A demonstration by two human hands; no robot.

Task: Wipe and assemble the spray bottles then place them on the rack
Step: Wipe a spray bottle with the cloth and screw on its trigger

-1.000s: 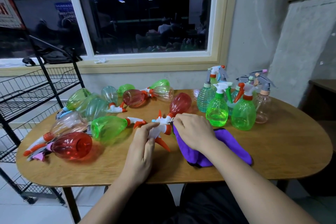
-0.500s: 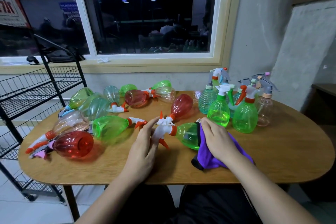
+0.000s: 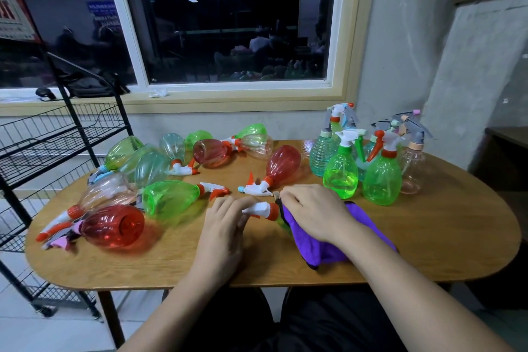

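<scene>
Head view: my left grip [image 3: 225, 227] is closed round the white-and-orange spray head [image 3: 261, 208] of the green spray bottle [image 3: 283, 225], with the fingers curled on the nozzle end. My right grip [image 3: 311, 208] holds the purple cloth [image 3: 323, 247] bunched over the bottle body, so only a green sliver shows next to the orange collar. The bottle lies on its side at the near middle of the wooden surface [image 3: 443, 243], head pointing left.

Just far of it, a red bottle [image 3: 283, 163] lies on its side, its spray head close to my right knuckles. The left part of the surface has a spread of lying bottles; nearest are a second red bottle [image 3: 113, 226] and a lying green bottle [image 3: 168, 200], touching each other. At the far right is a cluster of upright bottles [image 3: 383, 177] with heads fitted, two green ones in front. A black wire rack [image 3: 57, 137] stands just off the left end of the surface.
</scene>
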